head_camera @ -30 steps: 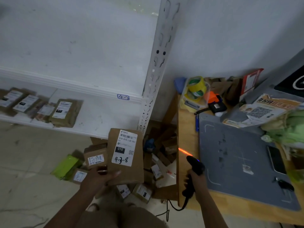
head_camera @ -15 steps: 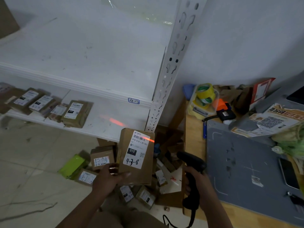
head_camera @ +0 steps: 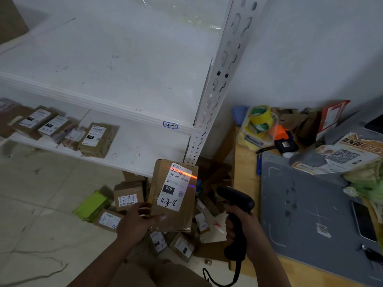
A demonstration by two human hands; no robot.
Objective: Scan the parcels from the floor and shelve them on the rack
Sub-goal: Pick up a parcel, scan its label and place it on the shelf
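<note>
My left hand [head_camera: 136, 223] grips the lower left corner of a brown cardboard parcel [head_camera: 187, 212], held label-up above the floor pile. Its white label reads "010" with "4-3-8" handwritten. My right hand [head_camera: 245, 226] holds a black corded barcode scanner [head_camera: 236, 200] just right of the parcel, and its orange beam lies across the barcode at the label's top. Several more parcels [head_camera: 127, 198] lie on the floor beneath. The white rack [head_camera: 116, 79] stands behind, its shelf edge tagged "4-2", and several labelled parcels [head_camera: 96, 138] sit on its lower shelf.
A wooden desk [head_camera: 246, 175] at right carries a grey mat [head_camera: 310, 204], tape rolls [head_camera: 260, 119], a phone [head_camera: 363, 223] and printed papers [head_camera: 342, 156]. The rack's perforated upright [head_camera: 215, 88] rises between shelf and desk. A green packet [head_camera: 91, 205] lies on the tiled floor.
The scanner has swung left from the desk edge toward the parcel. Its beam moved from the desk, over the lower shelf and the label's edge, onto the barcode. The parcel shifted slightly right.
</note>
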